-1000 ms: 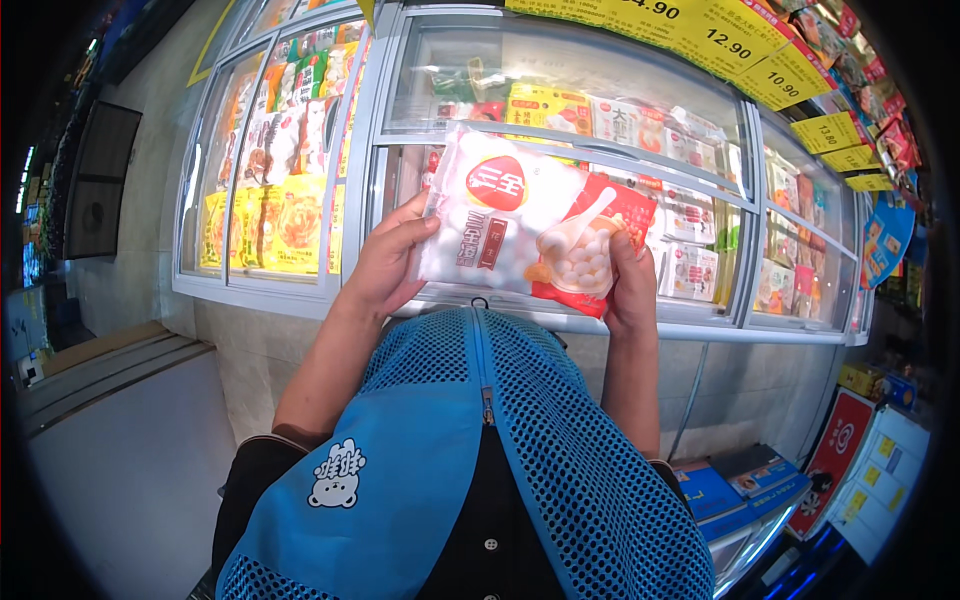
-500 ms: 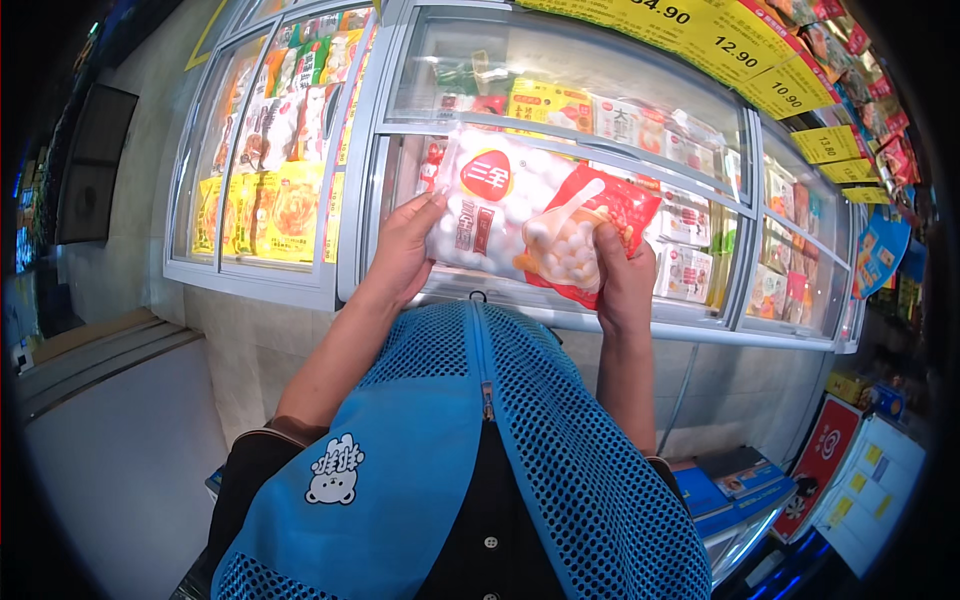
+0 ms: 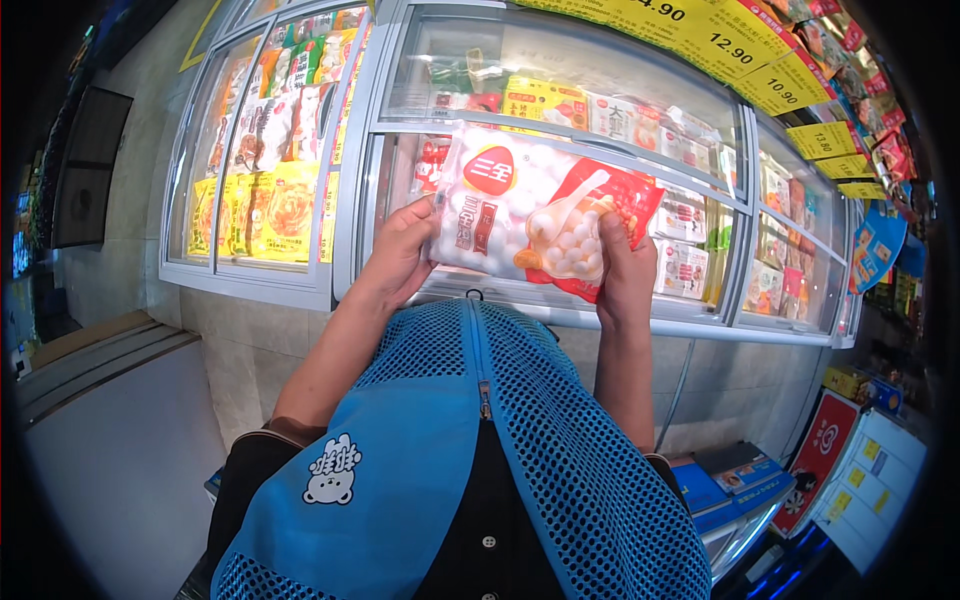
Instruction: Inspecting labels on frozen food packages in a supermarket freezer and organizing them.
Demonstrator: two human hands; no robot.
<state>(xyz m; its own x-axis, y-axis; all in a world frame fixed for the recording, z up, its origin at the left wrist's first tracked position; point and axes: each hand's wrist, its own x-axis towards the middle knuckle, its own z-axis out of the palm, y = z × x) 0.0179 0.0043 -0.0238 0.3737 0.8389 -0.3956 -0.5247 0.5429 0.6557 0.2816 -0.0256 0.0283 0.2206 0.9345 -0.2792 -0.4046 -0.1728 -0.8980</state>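
A clear plastic bag of frozen rice balls [image 3: 508,225] is held lengthwise in front of me, above the near edge of a glass-topped freezer [image 3: 690,322]. White round balls show through the plastic, and a red panel with a picture of balls in a spoon covers its right part. My left hand [image 3: 403,250] pinches the bag's left end between thumb and fingers. At the right end my right hand [image 3: 628,275] grips it, thumb on top and fingers mostly hidden underneath.
Behind the bag, several frozen food packs [image 3: 553,105] lie under the freezer's sliding glass. A second freezer [image 3: 270,180] with yellow and white packs stands to the left. Yellow price tags [image 3: 740,50] hang along the far upper edge. A grey-white box [image 3: 130,430] stands at lower left.
The bag's right part has turned flatter toward me, so its red panel looks smoother and less glare covers it. Both hands keep their hold, with little shift.
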